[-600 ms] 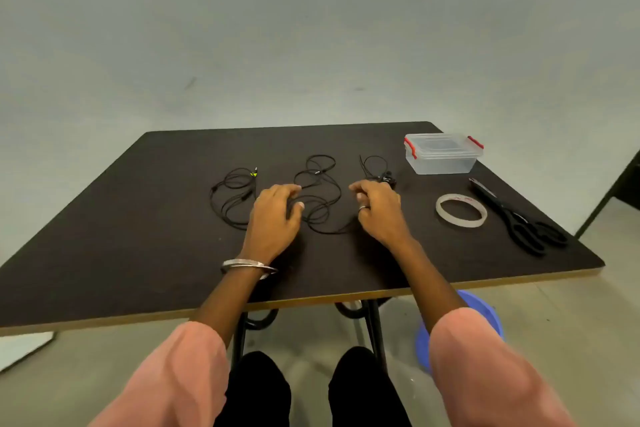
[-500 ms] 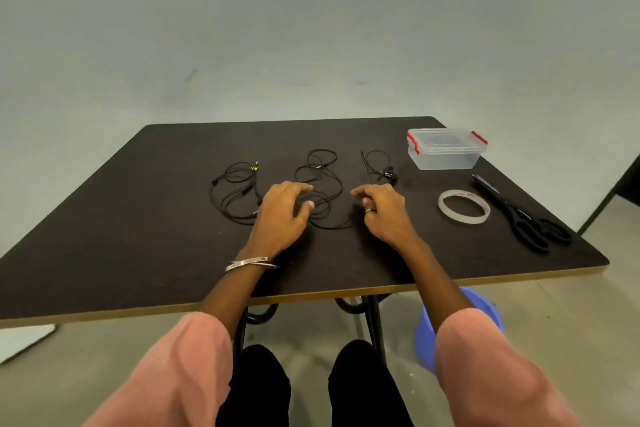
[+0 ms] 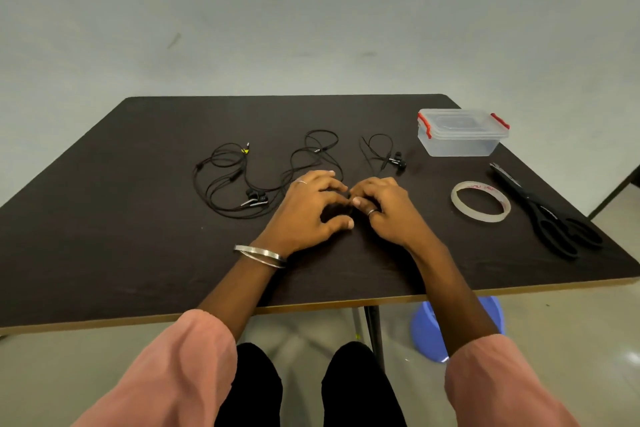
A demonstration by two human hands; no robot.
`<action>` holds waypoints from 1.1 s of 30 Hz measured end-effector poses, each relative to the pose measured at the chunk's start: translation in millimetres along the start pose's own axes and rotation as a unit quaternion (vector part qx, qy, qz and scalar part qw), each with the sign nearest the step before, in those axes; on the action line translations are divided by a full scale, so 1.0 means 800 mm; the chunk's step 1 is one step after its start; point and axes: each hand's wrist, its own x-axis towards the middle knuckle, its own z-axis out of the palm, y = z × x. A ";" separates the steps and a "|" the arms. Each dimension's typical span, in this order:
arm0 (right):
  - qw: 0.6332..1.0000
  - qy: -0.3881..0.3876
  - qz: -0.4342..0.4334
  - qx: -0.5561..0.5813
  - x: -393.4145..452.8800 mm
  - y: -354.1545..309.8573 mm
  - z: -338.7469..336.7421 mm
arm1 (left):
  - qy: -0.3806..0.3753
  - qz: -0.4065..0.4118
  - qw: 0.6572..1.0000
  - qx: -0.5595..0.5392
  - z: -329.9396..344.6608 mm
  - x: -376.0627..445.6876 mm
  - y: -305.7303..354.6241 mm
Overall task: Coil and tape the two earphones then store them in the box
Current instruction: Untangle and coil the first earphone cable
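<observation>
Two black earphones lie tangled on the dark table (image 3: pixel 104 236). The left earphone (image 3: pixel 225 180) sits loose, its buds near my left hand. The middle earphone's cable (image 3: pixel 320 146) loops at the back, its buds (image 3: pixel 398 160) lie to the right, and its near part runs under my hands. My left hand (image 3: pixel 304 215) is arched over that cable with curled fingers and the thumb apart. My right hand (image 3: pixel 391 215) meets it fingertip to fingertip, thumb and forefinger pinched where the cable runs. The clear box (image 3: pixel 460 144) with red clips stands closed at the back right.
A roll of clear tape (image 3: pixel 457 201) lies flat to the right of my right hand. Black scissors (image 3: pixel 550 222) lie beyond it near the table's right edge. A blue stool (image 3: pixel 424 329) stands under the table by my right leg.
Both hands have slid towards each other and now touch at the fingertips over the middle earphone's cable. The left earphone's buds, covered before, now show.
</observation>
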 end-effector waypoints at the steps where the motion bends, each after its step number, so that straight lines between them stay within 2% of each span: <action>1: 1.000 -0.002 0.002 -0.001 0.000 -0.001 0.000 | 0.006 -0.003 1.000 -0.005 0.000 0.000 -0.002; 6: 1.000 0.023 0.000 0.001 -0.006 -0.013 0.000 | 0.038 -0.016 0.999 -0.015 -0.003 -0.002 -0.002; 8: 0.998 0.049 -0.006 0.035 -0.008 -0.016 -0.003 | 0.097 -0.046 0.993 -0.039 -0.007 -0.003 0.003; 11: 0.995 0.079 -0.024 0.060 -0.011 -0.016 -0.004 | 0.192 -0.131 0.966 -0.114 -0.016 -0.009 0.005; 13: 0.989 0.126 -0.039 0.063 -0.015 -0.018 -0.005 | 0.243 -0.156 0.948 -0.137 -0.022 -0.013 0.006; 17: 0.966 0.251 -0.026 0.064 -0.020 -0.020 -0.011 | 0.326 -0.180 0.923 -0.100 -0.027 -0.017 0.011; 20: 0.950 0.294 -0.001 0.110 -0.020 -0.025 -0.019 | 0.355 -0.202 0.909 -0.086 -0.032 -0.019 0.013; 24: 0.951 0.249 0.022 0.180 -0.020 -0.032 -0.040 | 0.305 -0.177 0.931 -0.095 -0.031 -0.024 0.012; 27: 0.973 0.188 0.001 0.133 -0.012 -0.027 -0.069 | 0.289 -0.169 0.940 -0.065 -0.029 -0.027 0.007; 30: 0.987 0.121 -0.027 0.098 -0.008 -0.020 -0.097 | 0.316 -0.171 0.931 -0.056 -0.033 -0.026 0.010; 33: 0.986 0.117 -0.005 0.118 -0.015 -0.009 -0.116 | 0.349 -0.208 0.909 -0.094 -0.047 -0.021 0.013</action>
